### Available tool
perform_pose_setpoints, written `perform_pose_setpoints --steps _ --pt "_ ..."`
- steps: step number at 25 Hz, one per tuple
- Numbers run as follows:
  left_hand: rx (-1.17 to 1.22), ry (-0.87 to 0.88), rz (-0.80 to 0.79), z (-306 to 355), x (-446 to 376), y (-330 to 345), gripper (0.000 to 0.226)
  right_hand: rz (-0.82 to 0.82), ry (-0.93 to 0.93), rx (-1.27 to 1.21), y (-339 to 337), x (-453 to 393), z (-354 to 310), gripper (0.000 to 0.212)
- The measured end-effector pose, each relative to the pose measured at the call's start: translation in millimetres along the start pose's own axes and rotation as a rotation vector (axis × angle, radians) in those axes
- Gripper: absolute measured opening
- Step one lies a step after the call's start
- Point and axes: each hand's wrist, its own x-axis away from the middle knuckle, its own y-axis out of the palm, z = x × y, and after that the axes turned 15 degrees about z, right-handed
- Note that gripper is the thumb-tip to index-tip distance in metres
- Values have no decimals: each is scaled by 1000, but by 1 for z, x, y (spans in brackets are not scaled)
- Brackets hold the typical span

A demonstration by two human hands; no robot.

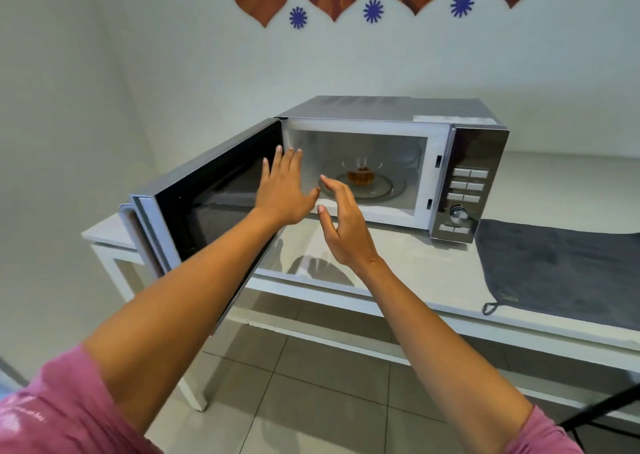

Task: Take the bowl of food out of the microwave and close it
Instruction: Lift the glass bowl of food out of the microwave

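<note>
A silver microwave stands on a white table, its door swung wide to the left. Inside, a clear glass bowl with brown food rests on the glass turntable. My left hand is raised at the cavity's left mouth, fingers spread, holding nothing. My right hand hovers just in front of the opening, fingers curved and apart, also empty. Both hands are short of the bowl and do not touch it.
A dark grey towel lies on the table to the right of the microwave. The control panel with buttons and a dial is on the microwave's right side. A wall stands close on the left. Tiled floor lies below.
</note>
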Motion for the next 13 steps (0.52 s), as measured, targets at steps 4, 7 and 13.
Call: perform_pose_setpoints --steps 4,7,13 --pt "323 -209 2 19 -5 46 75 24 46 16 -7 -8 28 42" --pt "515 -352 -29 30 -20 76 73 75 132 7 -8 -18 53 40" --pt "707 -562 -67 40 -65 126 70 257 407 -64 -9 -56 105 33"
